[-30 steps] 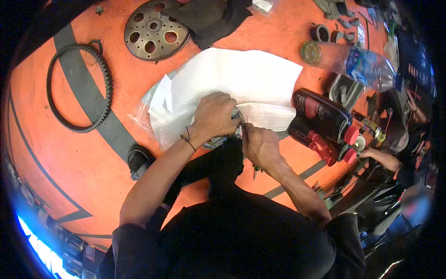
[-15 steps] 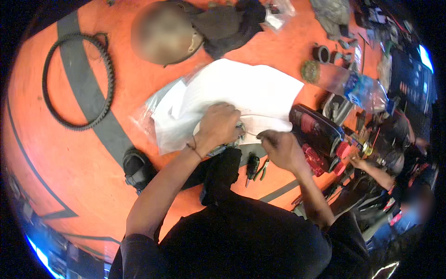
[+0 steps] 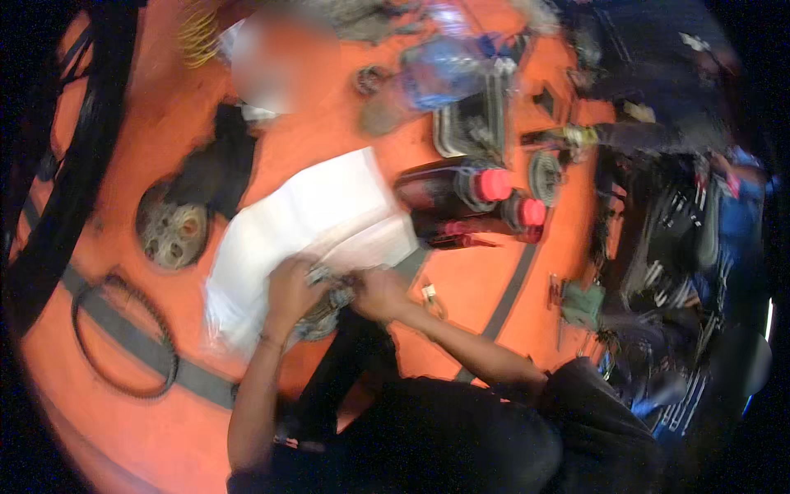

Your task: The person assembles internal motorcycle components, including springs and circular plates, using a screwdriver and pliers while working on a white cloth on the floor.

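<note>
A greyish metal part (image 3: 327,306) sits in front of me, its exact kind blurred by motion. My left hand (image 3: 290,290) is closed on its left side. At its right edge is my right hand (image 3: 380,294), with fingers drawn together; what they pinch is too smeared to make out. Just beyond both hands spreads a white sheet (image 3: 284,210), creased and folded along its near right side.
Dark bottles with red caps (image 3: 494,186) lie right of the sheet. Farther off is a clear bottle with a blue label (image 3: 440,72). On the left are a toothed belt (image 3: 173,354) and a round metal part with holes (image 3: 171,232). A dark tray (image 3: 471,125) lies beyond the bottles.
The whole view has swung to the right and blurred. My right hand has come in close to my left at the metal part; the thin strand it pinched before no longer shows clearly.
</note>
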`<state>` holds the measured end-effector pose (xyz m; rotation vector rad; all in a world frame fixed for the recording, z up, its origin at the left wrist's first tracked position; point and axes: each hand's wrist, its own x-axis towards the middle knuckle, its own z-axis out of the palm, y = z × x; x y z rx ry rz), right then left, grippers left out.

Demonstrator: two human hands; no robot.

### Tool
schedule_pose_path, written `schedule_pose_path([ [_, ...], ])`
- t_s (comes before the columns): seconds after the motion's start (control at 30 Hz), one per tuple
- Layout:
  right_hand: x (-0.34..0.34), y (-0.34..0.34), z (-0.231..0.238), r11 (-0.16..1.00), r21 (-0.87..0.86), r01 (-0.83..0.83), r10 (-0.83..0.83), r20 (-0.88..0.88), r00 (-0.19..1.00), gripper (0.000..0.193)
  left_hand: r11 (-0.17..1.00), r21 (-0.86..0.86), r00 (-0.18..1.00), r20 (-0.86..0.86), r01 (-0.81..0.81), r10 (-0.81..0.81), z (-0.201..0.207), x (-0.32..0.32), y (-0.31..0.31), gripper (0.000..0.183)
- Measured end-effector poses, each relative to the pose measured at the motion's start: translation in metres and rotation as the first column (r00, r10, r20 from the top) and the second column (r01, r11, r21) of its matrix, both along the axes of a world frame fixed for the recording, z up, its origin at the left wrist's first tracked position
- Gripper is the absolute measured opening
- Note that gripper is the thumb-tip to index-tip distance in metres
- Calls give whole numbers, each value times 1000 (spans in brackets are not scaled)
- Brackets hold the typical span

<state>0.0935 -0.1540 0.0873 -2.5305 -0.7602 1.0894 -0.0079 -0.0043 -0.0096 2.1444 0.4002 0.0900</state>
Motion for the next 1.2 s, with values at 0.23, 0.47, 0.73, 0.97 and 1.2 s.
schedule_pose_path([
  [0.23,-34,-13,-53,959,236,159,-128,-139,982,25,995,73,983,-164,-67,78,14,-33,6,47],
  [0.47,-63,-19,-40,885,315,342,-311,-147,939,22,999,51,989,-145,15,-8,19,-23,5,49],
  [0.73,-80,5,-61,980,162,112,-115,11,993,33,998,0,997,-48,-66,66,7,-49,22,41],
  [0.97,-59,-1,-32,966,238,-97,40,234,972,19,998,43,994,-99,-51,55,18,-29,8,40],
  [1.2,-61,1,-39,981,134,-138,120,131,984,16,999,20,962,-271,-28,32,19,-33,8,39],
])
